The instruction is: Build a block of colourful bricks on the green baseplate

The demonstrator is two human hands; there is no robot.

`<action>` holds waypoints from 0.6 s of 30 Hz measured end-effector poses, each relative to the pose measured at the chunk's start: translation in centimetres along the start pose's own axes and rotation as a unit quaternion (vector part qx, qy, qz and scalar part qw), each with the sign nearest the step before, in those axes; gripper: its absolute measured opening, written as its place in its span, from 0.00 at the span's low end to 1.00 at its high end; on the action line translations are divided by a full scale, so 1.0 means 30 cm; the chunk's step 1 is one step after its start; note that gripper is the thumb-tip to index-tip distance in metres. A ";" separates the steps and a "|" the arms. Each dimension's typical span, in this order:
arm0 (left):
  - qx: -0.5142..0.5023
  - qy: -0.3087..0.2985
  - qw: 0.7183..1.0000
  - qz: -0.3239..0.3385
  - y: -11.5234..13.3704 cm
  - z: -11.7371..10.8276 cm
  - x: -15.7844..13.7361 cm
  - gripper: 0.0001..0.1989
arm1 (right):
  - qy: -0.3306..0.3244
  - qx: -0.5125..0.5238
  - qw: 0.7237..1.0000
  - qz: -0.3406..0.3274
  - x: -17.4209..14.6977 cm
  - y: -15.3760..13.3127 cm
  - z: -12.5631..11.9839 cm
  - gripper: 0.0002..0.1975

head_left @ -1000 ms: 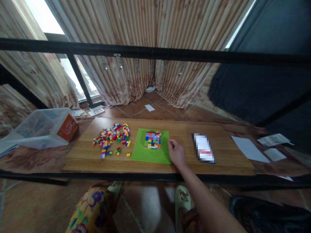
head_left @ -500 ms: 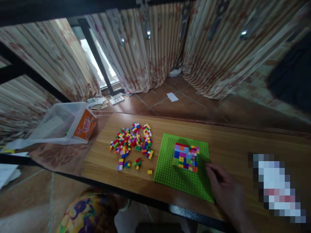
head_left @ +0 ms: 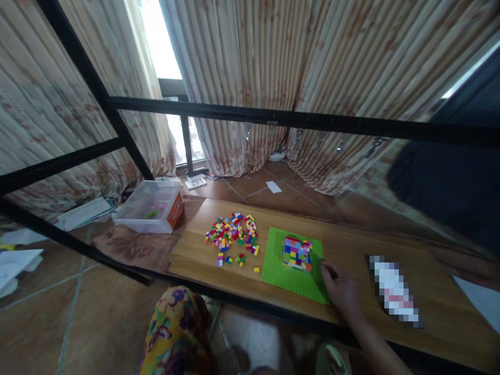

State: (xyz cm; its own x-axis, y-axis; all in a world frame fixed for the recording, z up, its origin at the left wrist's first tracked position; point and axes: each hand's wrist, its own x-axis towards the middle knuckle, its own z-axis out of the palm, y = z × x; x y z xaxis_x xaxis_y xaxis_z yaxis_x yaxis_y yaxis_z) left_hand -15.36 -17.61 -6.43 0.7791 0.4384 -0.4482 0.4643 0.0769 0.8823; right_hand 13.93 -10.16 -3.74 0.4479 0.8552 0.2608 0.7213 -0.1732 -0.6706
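My right hand is at the right edge of a green studded baseplate, its fingers curled together and the tips closed on that edge. The plate lies flat on a wooden table. Standing on the plate's studs is a squarish, many-coloured block of toy building bricks, just left of my fingertips. A spread pile of loose toy bricks lies left of the plate, and a single yellow brick sits close to its left edge. My left hand is out of sight.
A clear plastic box with an orange label stands beyond the table's left end. To the right, a dark-edged object with a pixelated face lies on the table, with white paper farther right. A black metal bar crosses the view.
The view has tilted up and drawn back, so the black bar and more of the table's right side show. My right hand keeps its place at the baseplate's edge.
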 end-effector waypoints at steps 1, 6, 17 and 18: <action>0.006 0.016 1.000 0.002 0.003 0.007 -0.024 0.16 | 0.000 0.001 1.000 -0.002 0.001 -0.005 0.000 0.19; 0.045 0.124 0.991 0.018 0.023 -0.065 -0.102 0.09 | -0.025 0.001 1.000 -0.010 -0.012 -0.019 0.001 0.18; 0.055 0.489 0.869 0.058 0.099 -0.365 -0.297 0.12 | 0.028 0.000 0.998 -0.057 -0.112 -0.065 0.036 0.15; 0.064 0.504 0.860 0.044 0.098 -0.376 -0.302 0.12 | 0.032 0.002 0.998 -0.062 -0.112 -0.063 0.040 0.15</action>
State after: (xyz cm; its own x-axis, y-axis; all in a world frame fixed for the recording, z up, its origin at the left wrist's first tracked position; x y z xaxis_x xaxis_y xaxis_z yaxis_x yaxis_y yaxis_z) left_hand -25.82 -11.25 1.84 0.0822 0.9962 0.0289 0.5154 -0.0673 0.8543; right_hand 10.43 -12.13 -4.17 0.3880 0.8372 0.3856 0.7709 -0.0654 -0.6336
